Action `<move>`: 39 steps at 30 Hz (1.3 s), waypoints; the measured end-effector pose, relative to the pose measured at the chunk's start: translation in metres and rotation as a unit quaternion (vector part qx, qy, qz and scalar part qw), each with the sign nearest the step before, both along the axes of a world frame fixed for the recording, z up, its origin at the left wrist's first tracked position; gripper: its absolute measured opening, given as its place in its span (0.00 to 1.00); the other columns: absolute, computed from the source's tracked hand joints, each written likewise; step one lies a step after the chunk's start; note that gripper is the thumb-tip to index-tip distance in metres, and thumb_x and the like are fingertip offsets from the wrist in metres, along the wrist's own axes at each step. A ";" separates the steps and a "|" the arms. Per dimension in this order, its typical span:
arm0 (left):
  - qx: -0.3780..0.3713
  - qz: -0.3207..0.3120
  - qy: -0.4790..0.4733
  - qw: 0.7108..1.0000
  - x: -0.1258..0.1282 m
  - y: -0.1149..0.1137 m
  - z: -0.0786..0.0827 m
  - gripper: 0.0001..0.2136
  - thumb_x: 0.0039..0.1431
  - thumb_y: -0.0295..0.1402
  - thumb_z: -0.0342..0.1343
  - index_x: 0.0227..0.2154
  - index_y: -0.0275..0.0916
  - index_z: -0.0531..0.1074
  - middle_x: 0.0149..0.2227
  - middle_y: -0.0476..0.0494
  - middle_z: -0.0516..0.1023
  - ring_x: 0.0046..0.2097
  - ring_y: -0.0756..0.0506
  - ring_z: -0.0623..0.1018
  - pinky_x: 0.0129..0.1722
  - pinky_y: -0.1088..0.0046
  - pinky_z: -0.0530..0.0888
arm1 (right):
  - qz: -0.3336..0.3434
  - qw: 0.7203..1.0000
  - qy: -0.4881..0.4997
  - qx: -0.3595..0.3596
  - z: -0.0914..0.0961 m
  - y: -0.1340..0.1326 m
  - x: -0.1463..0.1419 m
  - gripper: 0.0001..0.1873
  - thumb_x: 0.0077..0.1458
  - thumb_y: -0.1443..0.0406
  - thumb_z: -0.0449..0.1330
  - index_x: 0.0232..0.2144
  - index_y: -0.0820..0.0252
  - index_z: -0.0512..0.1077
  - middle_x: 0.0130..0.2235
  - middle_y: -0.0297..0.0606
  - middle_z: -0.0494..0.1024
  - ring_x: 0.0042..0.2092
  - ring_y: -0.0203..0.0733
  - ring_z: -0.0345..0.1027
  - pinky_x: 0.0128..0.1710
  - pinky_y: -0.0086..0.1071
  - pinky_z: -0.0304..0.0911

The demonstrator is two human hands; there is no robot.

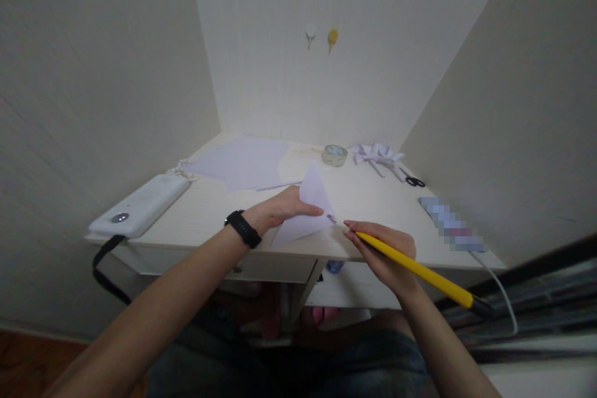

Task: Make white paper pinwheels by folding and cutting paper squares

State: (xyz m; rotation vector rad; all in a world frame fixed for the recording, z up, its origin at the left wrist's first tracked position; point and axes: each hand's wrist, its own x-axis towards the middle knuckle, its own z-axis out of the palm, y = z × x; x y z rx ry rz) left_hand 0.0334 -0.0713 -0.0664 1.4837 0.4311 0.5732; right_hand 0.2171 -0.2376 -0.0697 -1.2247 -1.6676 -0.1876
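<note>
Near the desk's front edge, my left hand grips a folded sheet of white paper, thumb on top and the other fingers hidden behind it. The paper has a pointed upper corner and a fold spreading down to the left. My right hand is closed around a long yellow utility knife with a black end. Its thin pale blade points left and meets the paper's right edge, just beside my left thumb. Whether the blade sits inside the fold, I cannot tell.
White sheets lie at the back left of the desk. A tape roll, folded paper pieces and black scissors are at the back right. A white device stands left; a blurred-out phone-like object with a cable lies right.
</note>
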 end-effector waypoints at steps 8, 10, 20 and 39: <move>-0.009 -0.001 -0.015 1.000 0.000 -0.001 0.001 0.23 0.41 0.29 0.70 0.44 0.33 0.76 0.48 0.33 0.79 0.46 0.39 0.79 0.52 0.55 0.71 | -0.116 0.992 0.049 -0.028 -0.005 -0.001 -0.011 0.08 0.55 0.57 0.63 0.33 0.50 0.81 0.36 0.32 0.84 0.37 0.45 0.80 0.41 0.37 0.76; -0.004 0.004 -0.014 1.000 0.000 -0.001 0.000 0.23 0.42 0.29 0.70 0.44 0.33 0.76 0.48 0.33 0.79 0.46 0.39 0.79 0.52 0.55 0.71 | -0.153 0.985 0.072 -0.032 -0.009 0.001 -0.016 0.09 0.55 0.56 0.63 0.33 0.50 0.80 0.35 0.33 0.84 0.37 0.45 0.80 0.42 0.38 0.75; -0.023 0.003 -0.017 1.000 0.000 -0.001 0.000 0.23 0.42 0.28 0.69 0.45 0.33 0.76 0.46 0.34 0.80 0.44 0.40 0.79 0.52 0.55 0.71 | -0.049 0.998 0.025 0.007 -0.002 -0.001 -0.014 0.05 0.56 0.61 0.63 0.34 0.51 0.80 0.37 0.34 0.84 0.37 0.44 0.80 0.40 0.36 0.76; -0.008 -0.003 -0.020 1.000 0.000 -0.002 0.001 0.21 0.42 0.28 0.69 0.43 0.34 0.77 0.45 0.36 0.81 0.46 0.39 0.79 0.52 0.57 0.71 | -0.117 0.987 0.110 -0.026 -0.005 -0.003 -0.015 0.08 0.52 0.57 0.66 0.32 0.52 0.81 0.35 0.35 0.84 0.36 0.46 0.80 0.40 0.36 0.76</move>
